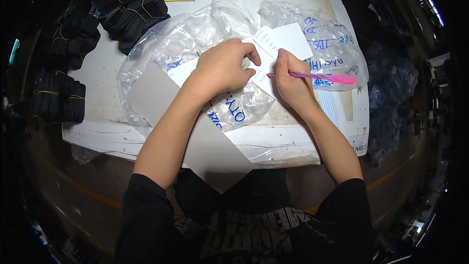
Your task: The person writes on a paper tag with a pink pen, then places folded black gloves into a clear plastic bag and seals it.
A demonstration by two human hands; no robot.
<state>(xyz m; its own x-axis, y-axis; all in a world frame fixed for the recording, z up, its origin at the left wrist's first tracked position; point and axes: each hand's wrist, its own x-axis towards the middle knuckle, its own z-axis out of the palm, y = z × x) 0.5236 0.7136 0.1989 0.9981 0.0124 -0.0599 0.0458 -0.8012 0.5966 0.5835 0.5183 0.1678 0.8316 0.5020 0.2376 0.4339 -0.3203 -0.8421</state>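
Note:
My right hand (290, 80) grips a pink and purple striped pen (317, 77), its tip down on a white paper card (278, 44). My left hand (224, 66) lies curled on the same card, pressing it flat, with nothing held in its fingers. The card rests on a clear plastic bag (195, 39) with blue printing. A grey cardboard sheet (195, 142) sits inside the bag and juts over the table's near edge.
Bundles of black items tied with yellow bands (129, 7) are stacked at the back left, more (58, 98) at the left edge. A second clear printed bag (332, 39) lies to the right. A yellow pencil (178, 0) and white papers lie at the back of the white table (107, 68).

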